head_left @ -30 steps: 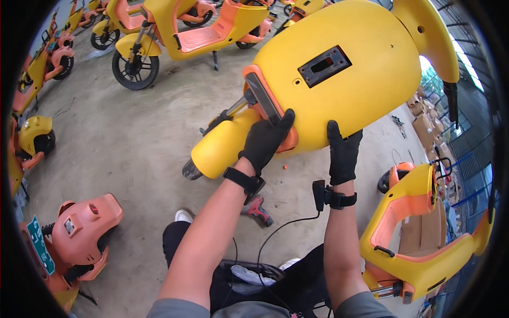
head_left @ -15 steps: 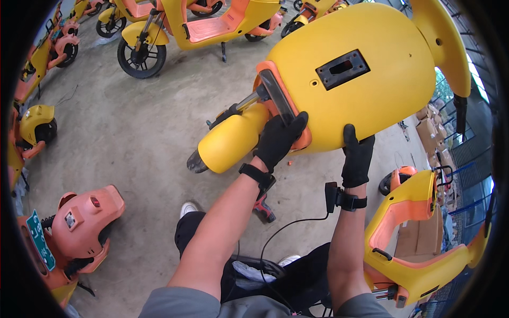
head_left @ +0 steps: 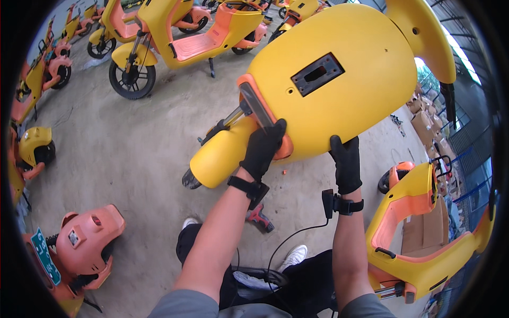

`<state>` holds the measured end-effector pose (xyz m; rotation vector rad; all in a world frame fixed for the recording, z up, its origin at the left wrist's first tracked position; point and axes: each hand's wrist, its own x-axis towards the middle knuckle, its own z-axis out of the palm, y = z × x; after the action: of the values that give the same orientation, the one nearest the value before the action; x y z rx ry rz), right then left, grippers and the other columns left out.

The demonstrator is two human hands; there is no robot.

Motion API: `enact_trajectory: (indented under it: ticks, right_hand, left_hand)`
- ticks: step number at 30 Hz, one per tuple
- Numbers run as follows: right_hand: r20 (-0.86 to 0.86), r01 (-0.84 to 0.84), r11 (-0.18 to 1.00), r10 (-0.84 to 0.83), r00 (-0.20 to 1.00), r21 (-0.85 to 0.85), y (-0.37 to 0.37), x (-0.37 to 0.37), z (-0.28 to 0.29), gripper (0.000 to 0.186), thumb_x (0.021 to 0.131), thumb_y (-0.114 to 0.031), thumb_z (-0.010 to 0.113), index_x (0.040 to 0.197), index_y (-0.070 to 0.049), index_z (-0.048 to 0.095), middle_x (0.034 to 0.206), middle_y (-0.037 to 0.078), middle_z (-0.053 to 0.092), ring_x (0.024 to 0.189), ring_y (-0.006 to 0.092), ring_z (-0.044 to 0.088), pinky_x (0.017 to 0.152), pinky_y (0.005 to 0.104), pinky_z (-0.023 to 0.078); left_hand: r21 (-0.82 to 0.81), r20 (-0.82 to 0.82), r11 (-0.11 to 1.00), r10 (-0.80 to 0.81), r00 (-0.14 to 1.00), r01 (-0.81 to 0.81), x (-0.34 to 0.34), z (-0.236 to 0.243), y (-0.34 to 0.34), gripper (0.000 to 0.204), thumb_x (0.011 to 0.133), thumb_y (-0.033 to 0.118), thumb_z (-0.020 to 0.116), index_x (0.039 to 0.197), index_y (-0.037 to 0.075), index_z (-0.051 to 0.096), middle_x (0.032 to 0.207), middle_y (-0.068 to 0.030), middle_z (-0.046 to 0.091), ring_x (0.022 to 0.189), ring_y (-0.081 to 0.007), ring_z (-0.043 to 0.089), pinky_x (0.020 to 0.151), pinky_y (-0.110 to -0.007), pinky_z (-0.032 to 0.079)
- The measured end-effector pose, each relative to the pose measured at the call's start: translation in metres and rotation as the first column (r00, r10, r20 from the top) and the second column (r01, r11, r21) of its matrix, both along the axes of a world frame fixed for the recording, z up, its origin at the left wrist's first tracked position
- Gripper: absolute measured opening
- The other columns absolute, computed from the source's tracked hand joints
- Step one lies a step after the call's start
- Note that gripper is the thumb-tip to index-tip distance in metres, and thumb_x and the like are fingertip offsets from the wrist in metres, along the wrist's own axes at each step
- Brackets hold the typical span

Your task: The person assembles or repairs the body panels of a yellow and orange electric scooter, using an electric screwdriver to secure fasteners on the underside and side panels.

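In front of me is the yellow front panel [head_left: 366, 69] of an electric scooter, with a black slotted plate [head_left: 317, 74] set into it. Orange trim with a dark, glossy headlight strip [head_left: 257, 106] borders its left end. My left hand [head_left: 263, 148], in a black glove, is closed on the lower end of this trim. My right hand [head_left: 345, 164], also gloved, grips the panel's near edge with the thumb on top; its other fingers are mostly hidden. Below the trim, left of my left hand, are a yellow front fender [head_left: 220, 159] and part of a black wheel [head_left: 191, 179].
A red and black power drill [head_left: 260, 218] lies on the concrete floor by my feet. Yellow and orange scooters [head_left: 201, 40] stand at the back and left. Another scooter [head_left: 424, 254] is close on the right, near cardboard boxes [head_left: 422, 121]. A cable [head_left: 297, 231] runs from my right wrist.
The whole view has shifted, with the floor and scooters sitting lower in it. The front panel and both hands appear farther left; both hands keep their hold.
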<state>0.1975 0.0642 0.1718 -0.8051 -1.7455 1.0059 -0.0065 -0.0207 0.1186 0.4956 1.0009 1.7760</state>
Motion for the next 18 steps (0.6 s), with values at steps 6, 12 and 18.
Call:
enact_trajectory:
  ticks: [6, 12, 18]
  right_hand:
    - [-0.031, 0.02, 1.0, -0.02, 0.999, 0.004, 0.003, -0.005, 0.0, 0.063, 0.086, -0.018, 0.076, 0.135, -0.001, 0.04, 0.118, 0.01, 0.059, 0.107, 0.0196, 0.058, 0.091, 0.0338, 0.051]
    - [-0.184, -0.08, 0.997, 0.076, 0.98, -0.014, -0.002, -0.004, -0.007, 0.065, 0.085, -0.017, 0.078, 0.135, -0.001, 0.04, 0.121, 0.011, 0.059, 0.109, 0.0215, 0.061, 0.089, 0.0342, 0.054]
    - [-0.246, -0.077, 0.996, 0.065, 0.967, -0.042, -0.001, -0.007, -0.021, 0.09, 0.084, -0.016, 0.079, 0.153, -0.003, 0.021, 0.137, 0.013, 0.051, 0.129, 0.023, 0.049, 0.109, 0.0398, 0.041]
  left_hand:
    - [-0.063, -0.06, 0.998, -0.007, 0.998, 0.003, -0.005, -0.009, 0.009, 0.037, 0.097, 0.04, 0.065, 0.075, 0.011, 0.061, 0.062, 0.0037, 0.052, 0.053, -0.008, 0.045, 0.049, -0.025, 0.035]
    - [-0.021, -0.059, 0.999, 0.031, 0.998, -0.032, -0.004, -0.034, 0.017, 0.038, 0.1, 0.042, 0.059, 0.075, 0.013, 0.06, 0.058, 0.0055, 0.048, 0.046, -0.0063, 0.04, 0.043, -0.024, 0.028]
    - [0.032, -0.071, 0.995, 0.092, 0.993, -0.09, -0.008, -0.046, 0.028, 0.044, 0.1, 0.044, 0.057, 0.07, 0.011, 0.059, 0.053, 0.0044, 0.045, 0.043, -0.0093, 0.042, 0.042, -0.025, 0.028]
